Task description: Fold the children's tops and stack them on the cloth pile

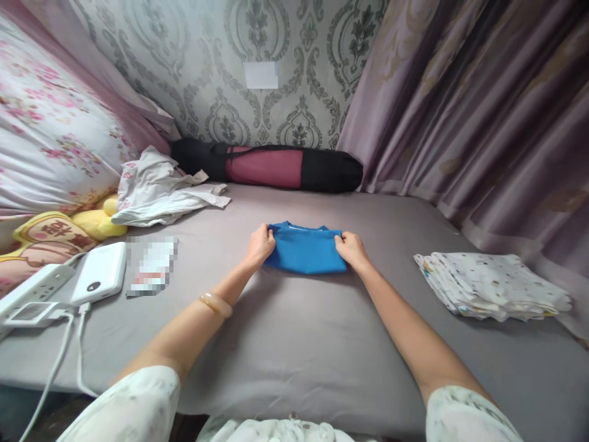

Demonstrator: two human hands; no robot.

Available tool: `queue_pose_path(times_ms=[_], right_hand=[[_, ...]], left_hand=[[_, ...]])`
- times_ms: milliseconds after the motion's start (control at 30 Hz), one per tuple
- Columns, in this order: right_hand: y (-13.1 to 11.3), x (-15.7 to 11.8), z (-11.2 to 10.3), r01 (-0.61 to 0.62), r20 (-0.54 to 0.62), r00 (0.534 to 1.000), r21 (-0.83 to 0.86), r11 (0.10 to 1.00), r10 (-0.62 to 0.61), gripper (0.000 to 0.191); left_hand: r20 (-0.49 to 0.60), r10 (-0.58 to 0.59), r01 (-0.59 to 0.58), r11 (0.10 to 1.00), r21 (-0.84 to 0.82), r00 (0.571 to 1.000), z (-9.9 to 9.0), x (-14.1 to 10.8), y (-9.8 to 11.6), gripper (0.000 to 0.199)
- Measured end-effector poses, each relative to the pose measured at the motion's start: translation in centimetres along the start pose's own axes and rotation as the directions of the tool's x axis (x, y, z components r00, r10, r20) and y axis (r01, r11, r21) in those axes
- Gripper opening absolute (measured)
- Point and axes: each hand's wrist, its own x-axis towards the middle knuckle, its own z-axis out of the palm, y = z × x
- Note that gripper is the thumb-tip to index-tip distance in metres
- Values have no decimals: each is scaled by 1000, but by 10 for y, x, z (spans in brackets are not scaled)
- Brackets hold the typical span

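Observation:
A blue shirt (306,248), folded into a small rectangle with its neckline at the far edge, is stretched between my two hands over the grey bed sheet (285,344). My left hand (262,242) pinches its left side near the upper corner, fingers closed on the cloth. On the opposite side, my right hand (350,248) grips the upper right corner in the same way. I cannot tell whether the shirt's underside rests on the sheet. A pale bangle (216,304) circles my left forearm.
Folded white patterned cloths (497,285) lie at right. Crumpled white clothes (165,190), a yellow plush toy (92,224), a power bank (101,273), a power strip (41,288) with cables and a blurred packet (154,267) are at left. A black-and-maroon long bag (267,167) lies against the wall.

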Motion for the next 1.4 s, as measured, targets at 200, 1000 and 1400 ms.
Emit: queue_pose_path(times_ms=[200,1000,1400], right_hand=[[-17,8,7,-177,15,984,-94,980,179,35],[-17,25,26,-272,-42,962,-132,953,269,36],[-15,26,9,-224,100,967,-120,967,236,42]], left_hand=[[-7,-47,48,980,194,999,13,13,8,33],[-26,-160,161,941,299,987,33,37,-4,36],[0,-196,195,975,106,981,20,40,-8,41]])
